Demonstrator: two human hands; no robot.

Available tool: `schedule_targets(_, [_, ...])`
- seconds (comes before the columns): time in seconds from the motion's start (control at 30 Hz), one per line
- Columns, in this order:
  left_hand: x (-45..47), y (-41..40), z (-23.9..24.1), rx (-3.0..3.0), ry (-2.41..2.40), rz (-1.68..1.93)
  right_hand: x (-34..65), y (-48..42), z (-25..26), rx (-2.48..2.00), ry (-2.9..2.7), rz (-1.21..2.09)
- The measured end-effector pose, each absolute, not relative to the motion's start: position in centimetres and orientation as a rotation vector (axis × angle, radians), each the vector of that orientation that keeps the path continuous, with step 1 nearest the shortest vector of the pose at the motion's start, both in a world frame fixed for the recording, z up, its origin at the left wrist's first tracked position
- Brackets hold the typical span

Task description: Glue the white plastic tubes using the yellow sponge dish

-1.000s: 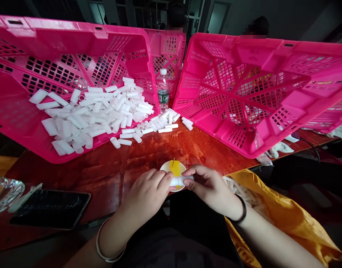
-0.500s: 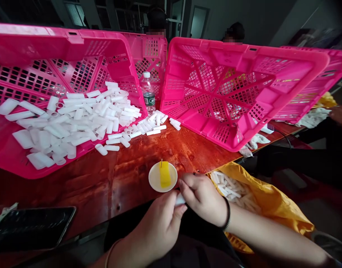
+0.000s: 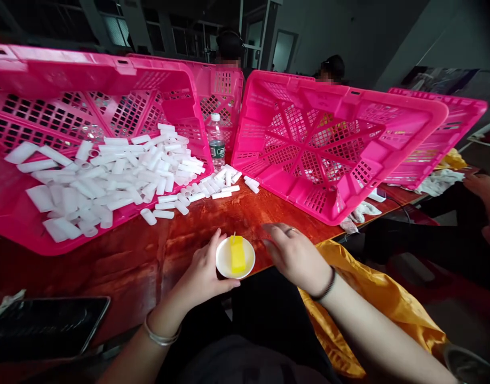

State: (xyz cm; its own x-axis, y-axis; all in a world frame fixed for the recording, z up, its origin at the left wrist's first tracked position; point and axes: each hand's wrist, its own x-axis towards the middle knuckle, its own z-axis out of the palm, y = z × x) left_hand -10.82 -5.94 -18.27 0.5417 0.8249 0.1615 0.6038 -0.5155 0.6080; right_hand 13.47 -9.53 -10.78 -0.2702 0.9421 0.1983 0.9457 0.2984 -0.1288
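Observation:
A small white dish point(image 3: 248, 266) holds a yellow block point(image 3: 237, 255) with a thin pin sticking up near its far end. My left hand point(image 3: 205, 272) grips the dish from the left, thumb along the near side and fingers behind the rim. To the right of the dish, apart from it, hovers my right hand point(image 3: 299, 258). Its fingers are loosely bent and slightly blurred, with nothing visible in them. Many short white tubes point(image 3: 120, 170) lie in a tipped pink crate point(image 3: 189, 101), and several have spilled onto the red-brown table point(image 3: 197, 226).
A second pink crate point(image 3: 245, 117) lies on its side at the right. Between the crates stands a water bottle point(image 3: 216, 144). A yellow sack point(image 3: 373, 288) hangs below my right forearm. A dark phone-like slab point(image 3: 48, 325) lies front left. Other people sit beyond and to the right.
My hands have parted. The white tube they held together is no longer visible. My left hand has moved left onto the dish, and my right hand has shifted slightly right.

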Motion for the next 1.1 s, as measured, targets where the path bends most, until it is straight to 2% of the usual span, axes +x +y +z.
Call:
schedule_targets(0.1, [-10.3,-6.2,-18.4,2.265,1.201,0.664,9.0,-6.2,-9.0,-1.450,-2.669,-0.088])
schedule_targets(0.3, [-10.0,-6.4,-18.4,2.219,1.262,0.757,4.7,-4.4,-7.7,-1.448,-3.017,-0.124])
schedule_targets(0.5, [-9.9,-6.5,-18.1,2.215,1.208,0.786,2.5,-5.0,-8.9,-1.609,-2.875,0.116])
schedule_targets(0.73, [-10.0,-6.7,-18.4,2.182,1.248,0.787,7.3,-2.7,-11.1,-1.714,-2.527,0.441])
schedule_targets(1.1, [-10.0,-7.0,-18.2,2.155,1.278,0.779,10.8,-3.4,-14.4,-1.470,-1.987,1.124])
